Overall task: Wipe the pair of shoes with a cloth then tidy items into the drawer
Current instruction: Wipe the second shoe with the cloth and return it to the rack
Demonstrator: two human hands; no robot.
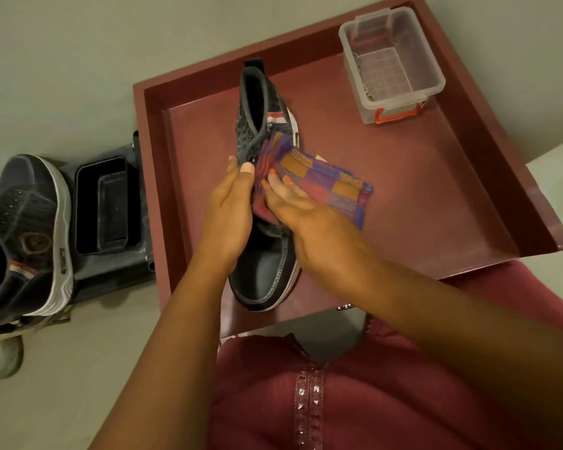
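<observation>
Dark shoe (267, 264) lies inside the open maroon drawer (436, 196), toe toward the person, heel toward the drawer's far wall, white sole edge on its right side. Left hand (229, 219) grips the shoe at the lace area from its left side, thumb and fingers curled against the upper. Right hand (301, 206) presses a checked cloth (325, 180), purple, orange and red, onto the shoe's right flank near the eyelets; fingers mostly straight, flat on the fabric, thumb hidden, so whether it pinches the cloth cannot be told. Cloth's free end hangs out to the right over the drawer floor. Clear plastic box (392, 64), lid off, red latch on its near end, stands in the drawer's far right corner, well apart from the shoe; small items inside too faint to tell. Second shoe (30, 235), same pattern, rests outside the drawer at far left, beside a black tray (103, 206) on a dark stand. Person's maroon garment (338, 401) with a studded placket fills the lower frame.
</observation>
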